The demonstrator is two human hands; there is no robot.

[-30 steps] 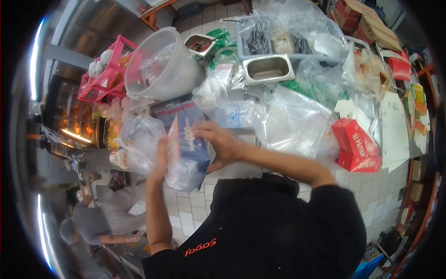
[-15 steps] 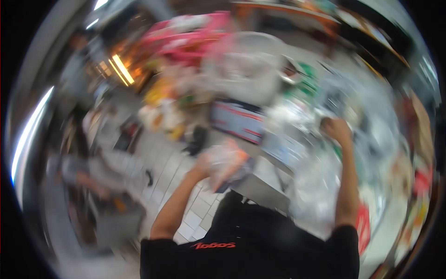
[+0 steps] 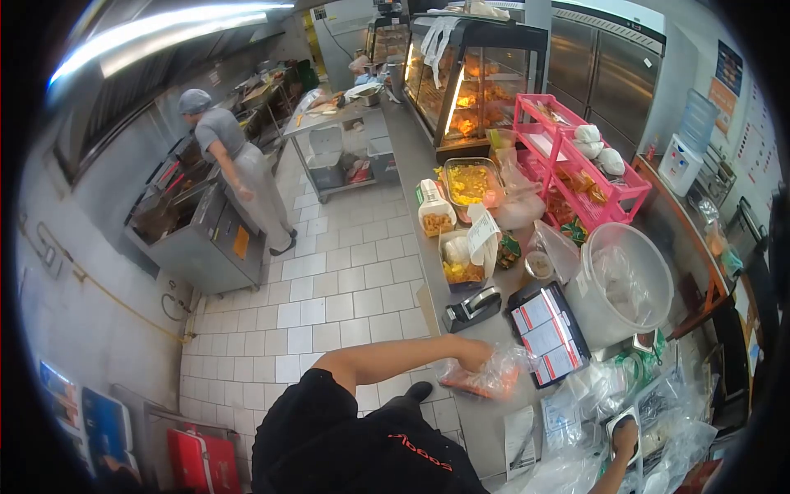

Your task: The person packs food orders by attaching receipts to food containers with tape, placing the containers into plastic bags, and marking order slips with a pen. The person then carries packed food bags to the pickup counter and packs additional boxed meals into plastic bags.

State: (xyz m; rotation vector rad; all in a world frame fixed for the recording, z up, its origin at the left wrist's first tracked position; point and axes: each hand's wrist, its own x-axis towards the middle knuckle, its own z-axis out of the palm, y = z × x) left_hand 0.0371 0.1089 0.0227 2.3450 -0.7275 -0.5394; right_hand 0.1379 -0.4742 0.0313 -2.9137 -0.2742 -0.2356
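My left hand is closed on a clear plastic bag with something orange inside, low over the steel counter's near edge. Just beyond it are a black tape dispenser and a tablet-like device with a white and red display. At the lower right, my right hand has its fingers curled down at a white-rimmed opening among loose clear plastic bags. Whatever its fingertips hold is hidden. A printed slip lies between the two hands.
Food boxes, a tray of yellow food, a white bucket and a pink rack crowd the counter. A lit food warmer stands behind. Across the tiled floor, a co-worker stands by the fryers.
My view has swung left and up, showing more of the kitchen. The left hand still holds the bag, now over the counter's edge. The right hand remains among the plastic bags.
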